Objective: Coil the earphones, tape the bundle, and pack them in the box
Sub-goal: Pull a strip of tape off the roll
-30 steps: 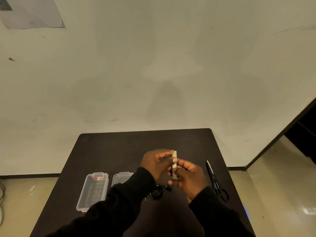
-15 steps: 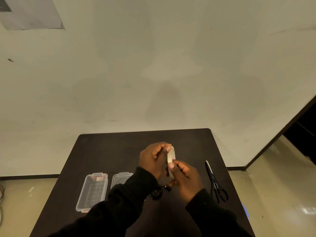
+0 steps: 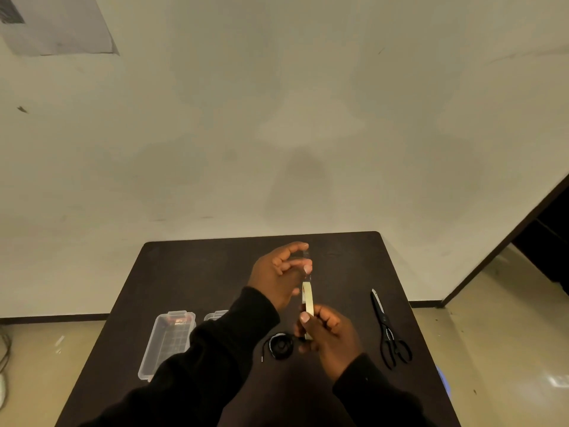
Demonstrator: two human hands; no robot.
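Coiled earphones (image 3: 279,347) lie on the bench (image 3: 197,266), just left of my right hand (image 3: 329,340). That grip pinches the tape roll (image 3: 308,303) upright on edge. Beyond the roll, my left hand (image 3: 277,272) pinches the pulled tape end. Open box (image 3: 167,343) left of the earphones; scissors (image 3: 388,331) right.

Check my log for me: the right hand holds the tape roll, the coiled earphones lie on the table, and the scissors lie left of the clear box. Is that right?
Not quite. The head view shows the scissors far right of the clear box, beyond both hands. The rest stands: the right hand holds the tape roll, and the coiled earphones lie on the table.
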